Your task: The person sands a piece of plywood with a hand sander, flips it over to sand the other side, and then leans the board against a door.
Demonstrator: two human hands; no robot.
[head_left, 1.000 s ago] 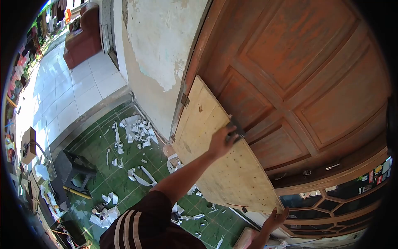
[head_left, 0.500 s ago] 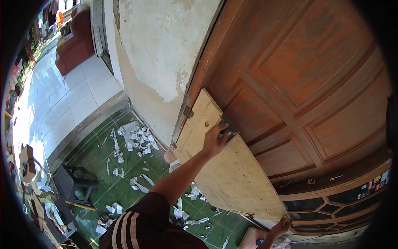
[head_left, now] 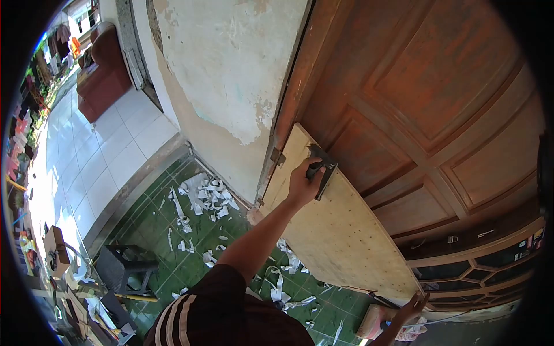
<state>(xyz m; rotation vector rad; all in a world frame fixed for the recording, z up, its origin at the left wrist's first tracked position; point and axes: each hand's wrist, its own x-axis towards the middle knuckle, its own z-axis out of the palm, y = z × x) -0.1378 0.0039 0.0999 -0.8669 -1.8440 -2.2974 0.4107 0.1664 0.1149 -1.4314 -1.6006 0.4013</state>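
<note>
A pale wooden board [head_left: 352,242], dotted with small dark marks, leans at a slant in front of a brown panelled door [head_left: 421,115]. My left hand [head_left: 306,180] is closed around the handle of a black flat-based hand tool [head_left: 324,160], like a hand sander. The tool lies against the board's upper part and reaches its door-side edge. At the lower right, my right hand [head_left: 411,308] grips the board's bottom corner; its fingers are small in view and partly hidden.
White curled scraps [head_left: 210,196] litter the green tiled floor [head_left: 153,230]. A dark plastic stool [head_left: 124,265] stands at the left near wood pieces and a cardboard box [head_left: 56,251]. A peeling wall [head_left: 231,69] borders the door. A red-brown sofa [head_left: 104,81] sits on white tiles.
The view has shifted, so the scene appears further right and lower. My left hand and the tool have moved slightly across the board's upper part. My right hand stays at the bottom corner.
</note>
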